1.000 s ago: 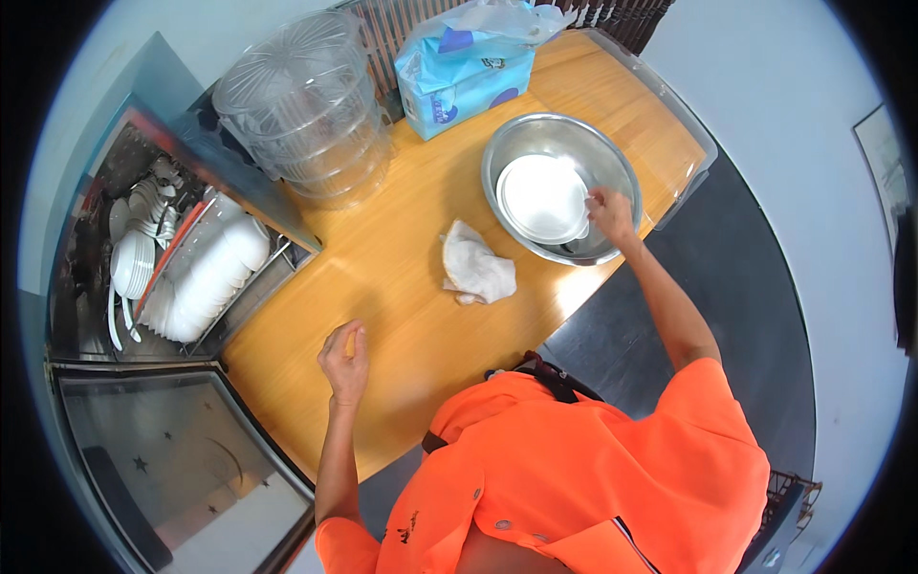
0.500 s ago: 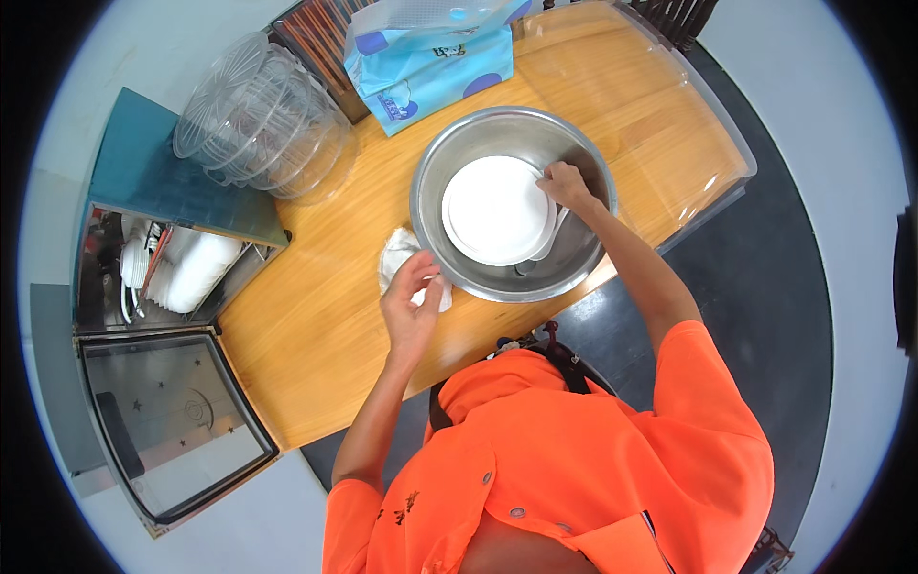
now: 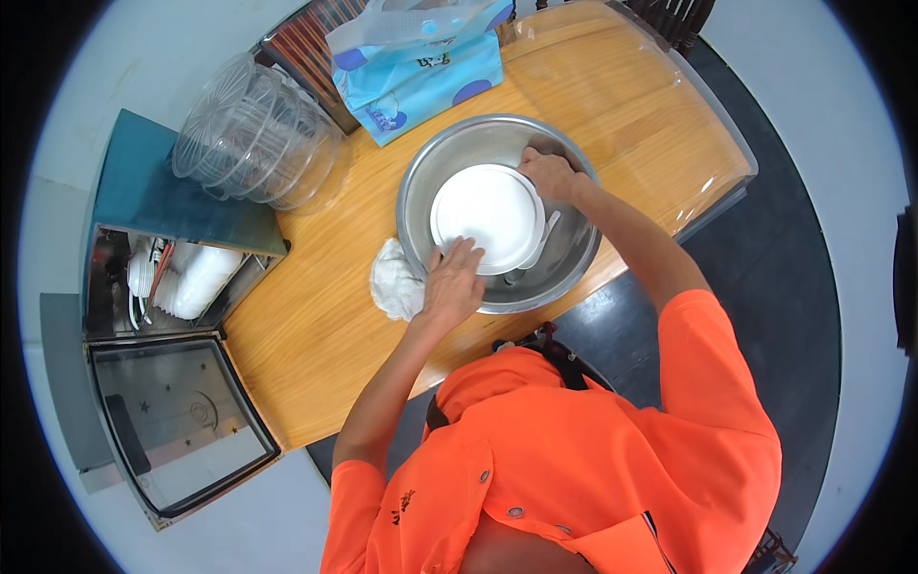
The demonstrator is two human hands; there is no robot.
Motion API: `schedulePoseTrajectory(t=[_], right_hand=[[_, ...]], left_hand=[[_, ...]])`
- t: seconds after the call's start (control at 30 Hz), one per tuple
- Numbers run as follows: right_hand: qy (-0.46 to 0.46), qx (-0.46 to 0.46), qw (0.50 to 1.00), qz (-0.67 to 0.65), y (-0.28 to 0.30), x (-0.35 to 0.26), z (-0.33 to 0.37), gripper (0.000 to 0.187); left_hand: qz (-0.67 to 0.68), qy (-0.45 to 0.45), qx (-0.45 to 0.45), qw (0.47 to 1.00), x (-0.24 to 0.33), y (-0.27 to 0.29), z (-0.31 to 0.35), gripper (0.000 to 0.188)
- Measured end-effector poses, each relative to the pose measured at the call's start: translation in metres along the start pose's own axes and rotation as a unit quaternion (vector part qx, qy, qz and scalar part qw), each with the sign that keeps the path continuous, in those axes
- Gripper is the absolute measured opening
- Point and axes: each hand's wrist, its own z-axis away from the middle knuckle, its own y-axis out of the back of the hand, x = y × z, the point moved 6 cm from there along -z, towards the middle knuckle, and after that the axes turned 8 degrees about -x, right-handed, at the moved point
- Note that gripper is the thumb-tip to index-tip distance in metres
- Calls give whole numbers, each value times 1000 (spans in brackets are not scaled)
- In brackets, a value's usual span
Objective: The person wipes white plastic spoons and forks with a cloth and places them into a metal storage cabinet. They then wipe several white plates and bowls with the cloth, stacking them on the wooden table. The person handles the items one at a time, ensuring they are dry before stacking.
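Note:
A round white plate (image 3: 486, 215) lies on top of other white dishes inside a large steel basin (image 3: 574, 258). My right hand (image 3: 552, 178) reaches in from the right, its fingers curled at the plate's far right edge; the fingertips are partly hidden. Over the basin's near left rim comes my left hand (image 3: 453, 281), with fingers stretched out and touching the plate's near left part. Beside the dishes, on the right, a white spoon-like handle (image 3: 551, 232) leans inside the basin. A crumpled white cloth (image 3: 395, 284) lies on the table against the basin's left side.
On the wooden table (image 3: 316, 335), a clear wire-like basket rack (image 3: 258, 134) stands far left, near a blue bag (image 3: 421, 86). A teal cabinet (image 3: 163, 191) holding white dishes (image 3: 204, 279) has its glass door (image 3: 182, 421) hanging open. A transparent mat (image 3: 641, 105) covers the table's right end.
My left hand has moved right, from beside the basin over its rim onto the plate. My right hand has shifted slightly toward the far side along the plate's edge.

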Motion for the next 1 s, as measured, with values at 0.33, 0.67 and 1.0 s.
schedulePoseTrajectory(t=[0.33,0.67,1.0], right_hand=[[69,-180,932,307,-9,-12,24,22],[135,-229,946,185,-28,-39,75,29],[84,-235,961,117,-31,-62,86,19]], left_hand=[[-18,135,-247,960,-23,-33,-27,40],[-130,129,-225,957,-18,-32,-42,73],[-164,96,-190,963,-41,-40,-50,85]])
